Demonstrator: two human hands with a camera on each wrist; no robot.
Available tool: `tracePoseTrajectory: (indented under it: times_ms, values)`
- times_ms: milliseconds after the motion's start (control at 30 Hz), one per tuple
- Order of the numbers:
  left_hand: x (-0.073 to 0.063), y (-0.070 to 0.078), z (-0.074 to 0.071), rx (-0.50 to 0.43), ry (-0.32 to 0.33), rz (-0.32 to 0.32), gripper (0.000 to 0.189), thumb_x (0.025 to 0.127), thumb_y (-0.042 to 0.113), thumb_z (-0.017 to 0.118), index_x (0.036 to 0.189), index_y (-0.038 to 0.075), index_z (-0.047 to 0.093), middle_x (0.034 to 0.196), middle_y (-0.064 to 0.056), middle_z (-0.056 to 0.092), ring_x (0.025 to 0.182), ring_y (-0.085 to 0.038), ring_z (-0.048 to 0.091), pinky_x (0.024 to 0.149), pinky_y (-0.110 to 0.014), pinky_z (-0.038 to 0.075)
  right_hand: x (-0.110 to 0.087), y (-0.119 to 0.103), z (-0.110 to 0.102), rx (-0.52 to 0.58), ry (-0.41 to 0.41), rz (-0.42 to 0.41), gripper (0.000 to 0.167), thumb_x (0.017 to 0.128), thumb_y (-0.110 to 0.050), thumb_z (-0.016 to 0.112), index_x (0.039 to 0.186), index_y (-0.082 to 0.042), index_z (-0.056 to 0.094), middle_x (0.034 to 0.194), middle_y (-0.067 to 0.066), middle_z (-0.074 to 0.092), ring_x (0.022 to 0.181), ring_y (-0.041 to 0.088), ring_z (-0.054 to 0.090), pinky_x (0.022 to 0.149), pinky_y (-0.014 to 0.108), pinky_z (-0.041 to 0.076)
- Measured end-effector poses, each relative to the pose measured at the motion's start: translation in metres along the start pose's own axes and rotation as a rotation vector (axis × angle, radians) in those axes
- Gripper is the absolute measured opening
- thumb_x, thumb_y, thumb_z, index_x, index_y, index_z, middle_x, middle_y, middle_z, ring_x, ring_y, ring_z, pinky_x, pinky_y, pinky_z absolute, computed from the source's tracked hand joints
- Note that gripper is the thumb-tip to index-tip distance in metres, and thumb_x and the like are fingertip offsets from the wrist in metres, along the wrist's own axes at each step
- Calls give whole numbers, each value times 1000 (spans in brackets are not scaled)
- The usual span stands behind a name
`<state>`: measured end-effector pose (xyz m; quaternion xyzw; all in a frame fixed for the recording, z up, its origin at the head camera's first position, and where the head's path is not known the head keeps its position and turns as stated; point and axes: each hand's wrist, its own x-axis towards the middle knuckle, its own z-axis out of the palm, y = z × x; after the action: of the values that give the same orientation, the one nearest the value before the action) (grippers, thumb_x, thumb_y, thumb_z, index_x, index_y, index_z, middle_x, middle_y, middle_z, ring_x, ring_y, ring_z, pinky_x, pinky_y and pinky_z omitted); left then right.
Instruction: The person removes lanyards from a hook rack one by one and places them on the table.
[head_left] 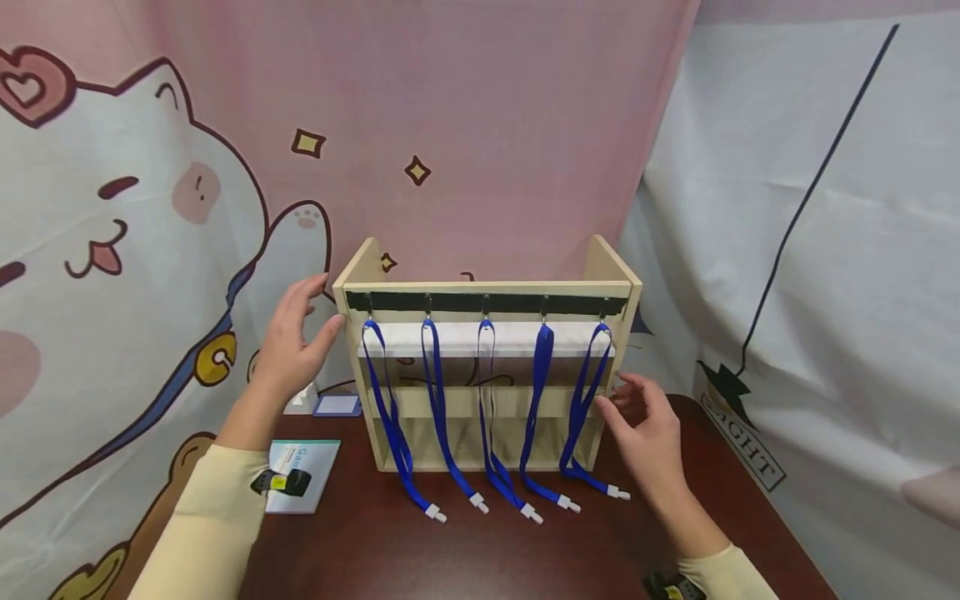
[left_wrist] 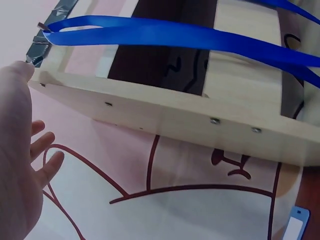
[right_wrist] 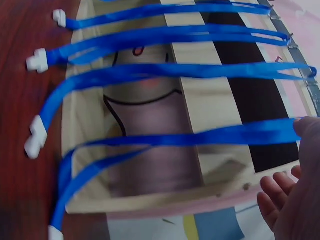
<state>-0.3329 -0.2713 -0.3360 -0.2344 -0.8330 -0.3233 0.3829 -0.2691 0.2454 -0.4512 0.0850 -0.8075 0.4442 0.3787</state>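
Observation:
A light wooden rack (head_left: 495, 288) stands upright on the table, with a black strip (head_left: 457, 302) of small hooks along its top front. Several blue lanyards hang from the hooks, their white clips (head_left: 618, 492) lying on the tabletop. My left hand (head_left: 292, 342) is by the rack's upper left corner, fingers spread, thumb at the frame edge; whether it touches cannot be told. Close to it hangs the leftmost lanyard (left_wrist: 165, 35). At the rack's right side, my right hand (head_left: 648, 429) has loosely bent fingers, its thumb near the rightmost lanyard (right_wrist: 250, 136). Neither hand holds anything.
Left of the rack, a white booklet (head_left: 318, 475) lies on the dark table (head_left: 450, 567). Behind it are a blue-edged card (head_left: 337, 406) and a small white object (head_left: 302, 401). A printed pink cloth (head_left: 510, 125) hangs behind, and a pale cloth (head_left: 825, 292) hangs on the right.

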Motion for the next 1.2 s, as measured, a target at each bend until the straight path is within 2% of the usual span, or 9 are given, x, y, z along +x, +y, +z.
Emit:
tracePoseTrajectory:
  times_ms: [100, 233, 367, 467, 567, 733, 833, 1067, 1200]
  values:
    - [6, 4, 1, -54, 31, 14, 62, 106, 20, 72, 164, 12, 52, 163, -15, 53, 146, -38, 52, 110, -67, 50, -5, -1, 6, 31, -15, 26, 47, 95, -8, 89, 137, -3, 68, 111, 10, 72, 90, 9, 68, 78, 11, 53]
    - [14, 8, 2, -122, 52, 19, 60, 104, 15, 73, 161, 13, 56, 157, -16, 57, 140, -34, 56, 106, -65, 54, -9, -1, 14, 60, -14, 41, 45, 95, -8, 89, 136, -3, 69, 114, 12, 72, 90, 10, 68, 78, 11, 53]
    - [20, 12, 4, -185, 79, 13, 56, 103, 9, 74, 157, 10, 60, 152, -14, 60, 132, -26, 59, 101, -44, 58, -12, -5, 22, 66, 3, 34, 44, 94, -8, 90, 134, -4, 71, 113, 11, 72, 89, 14, 69, 78, 12, 54]
    - [22, 17, 8, -217, 101, 0, 52, 102, 4, 75, 152, 7, 63, 150, -14, 60, 126, -21, 56, 94, -25, 54, -13, -9, 28, 73, 17, 14, 43, 92, -8, 92, 130, -2, 72, 109, 11, 71, 88, 19, 69, 76, 16, 55]
    - [23, 25, 10, -242, 106, -7, 44, 102, 0, 75, 145, 0, 67, 151, -19, 60, 126, -16, 54, 90, -17, 50, -14, -10, 34, 79, 47, -7, 40, 90, -7, 93, 124, -1, 73, 105, 10, 70, 85, 21, 69, 72, 19, 55]
    - [24, 45, 6, -278, 104, -20, 35, 102, -4, 74, 137, -8, 69, 151, -25, 59, 126, -6, 52, 89, -16, 50, -15, -7, 47, 68, 126, -45, 32, 88, -5, 94, 114, 0, 76, 99, 9, 69, 78, 15, 66, 68, 15, 52]
    - [25, 54, 3, -290, 108, -29, 35, 102, -5, 73, 136, -9, 69, 149, -25, 60, 122, -6, 53, 87, -15, 50, -14, -6, 55, 82, 153, -66, 28, 88, -3, 94, 110, 1, 78, 97, 10, 69, 76, 13, 64, 68, 12, 50]
    - [23, 55, 3, -318, 110, -72, 33, 102, -3, 74, 135, -8, 69, 150, -22, 60, 119, -11, 53, 86, -16, 51, -12, -4, 64, 117, 161, -21, 23, 89, -3, 93, 107, 2, 81, 92, 10, 71, 74, 11, 64, 66, 11, 49]
    - [24, 54, 5, -328, 112, -79, 33, 103, -2, 73, 135, -7, 69, 150, -21, 60, 118, -13, 53, 86, -18, 50, -10, -5, 63, 149, 152, 27, 15, 91, -5, 92, 98, 0, 80, 88, 8, 71, 70, 9, 63, 63, 13, 49]
